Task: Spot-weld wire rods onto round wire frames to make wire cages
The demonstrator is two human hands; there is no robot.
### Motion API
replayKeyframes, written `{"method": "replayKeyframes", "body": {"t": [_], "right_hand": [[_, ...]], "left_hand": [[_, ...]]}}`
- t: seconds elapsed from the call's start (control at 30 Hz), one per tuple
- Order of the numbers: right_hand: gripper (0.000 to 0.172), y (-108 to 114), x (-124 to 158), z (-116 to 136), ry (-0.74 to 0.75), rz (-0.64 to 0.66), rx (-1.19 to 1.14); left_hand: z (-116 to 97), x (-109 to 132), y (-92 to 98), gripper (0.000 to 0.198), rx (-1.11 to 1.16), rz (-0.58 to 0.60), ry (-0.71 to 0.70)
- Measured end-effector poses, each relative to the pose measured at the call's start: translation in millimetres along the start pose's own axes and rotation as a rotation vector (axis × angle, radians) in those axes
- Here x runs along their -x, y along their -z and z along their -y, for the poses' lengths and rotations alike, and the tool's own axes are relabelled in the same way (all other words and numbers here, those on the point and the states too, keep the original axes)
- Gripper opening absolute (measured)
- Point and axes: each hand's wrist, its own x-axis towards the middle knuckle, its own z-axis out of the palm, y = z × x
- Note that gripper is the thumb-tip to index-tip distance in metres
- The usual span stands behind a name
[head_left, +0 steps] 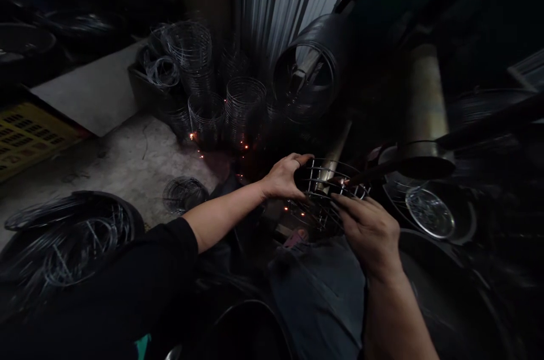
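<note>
Both my hands grip a round wire basket frame (317, 180) in front of me. My left hand (285, 176) wraps its far left side, thumb and fingers spread around the wires. Fingers of my right hand (368, 224) press on the near right rim. A dark rod-like electrode arm (382, 170) reaches in from the right, and its tip glows at the wires by my right hand. Behind the frame a pale tube-like electrode (340, 147) slants down. Orange sparks (293, 211) fly below and beyond the frame.
Stacks of wire rings (245, 96) stand on the floor ahead, beside a dark drum (314, 68) lying on its side. A tub of wire pieces (85, 241) is at the left, near a yellow crate (32, 136). A pale cylinder (427, 105) hangs at the right above round basins (463, 212).
</note>
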Motion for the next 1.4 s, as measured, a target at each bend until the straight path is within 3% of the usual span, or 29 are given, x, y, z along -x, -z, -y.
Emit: {"method": "replayKeyframes", "body": {"t": [0.1, 0.2, 0.4, 0.5, 0.63, 0.77, 0.83, 0.93, 1.0, 1.1, 1.2, 1.27, 1.33, 1.4], "right_hand": [[0.021, -2.1, -5.1, -8.4, -0.073, 0.022, -0.039], [0.023, 3.5, -1.3, -6.4, -0.257, 0.027, -0.153], [0.034, 20.2, 17.5, 18.7, -0.762, -0.248, -0.577], [0.035, 14.8, 28.4, 22.3, -0.842, -0.152, -0.670], [0.036, 5.0, 46.4, 19.9, -0.754, 0.088, -0.615], [0.045, 4.7, 61.2, 25.3, -0.534, 0.194, -0.412], [0.049, 7.3, 62.9, 32.3, -0.413, 0.241, -0.295], [0.040, 15.6, 55.3, 48.6, -0.235, 0.261, -0.190], [0.032, 24.1, 45.3, 61.9, -0.125, 0.246, -0.201], [0.023, 36.3, 29.6, 78.8, -0.064, 0.248, -0.301], [0.020, 38.1, 17.4, 84.3, -0.165, 0.350, -0.463], [0.022, 32.7, 13.0, 82.2, -0.283, 0.425, -0.514], [0.024, 25.7, 12.6, 79.2, -0.337, 0.480, -0.414], [0.023, 20.3, 16.3, 78.3, -0.277, 0.502, -0.153]], "left_hand": [[-1.1, -7.3, 1.5, 0.100, -0.007, 0.015, 0.050], [-1.3, -9.3, 2.1, 0.102, 0.009, 0.022, 0.071], [-0.6, -19.7, -0.2, 0.108, 0.033, -0.003, 0.109], [-1.4, -28.7, 1.3, 0.110, 0.047, -0.028, 0.162], [9.9, -25.5, 0.7, 0.121, 0.102, -0.038, 0.141], [41.3, -1.7, -19.5, 0.150, 0.292, -0.085, 0.191], [55.5, 9.4, -33.3, 0.149, 0.498, -0.060, 0.303], [63.2, 18.6, -41.0, 0.134, 0.723, -0.093, 0.380], [58.3, 23.7, -31.4, 0.125, 0.714, -0.122, 0.348], [39.2, 38.5, -2.8, 0.120, 0.548, -0.036, 0.208], [12.1, 58.5, 20.4, 0.121, 0.303, 0.040, 0.076], [-5.3, 68.7, 25.9, 0.120, 0.117, 0.085, 0.020], [-18.6, 74.2, 25.2, 0.113, -0.032, 0.104, -0.027], [-26.4, 75.5, 22.3, 0.104, -0.118, 0.084, -0.058]]}}
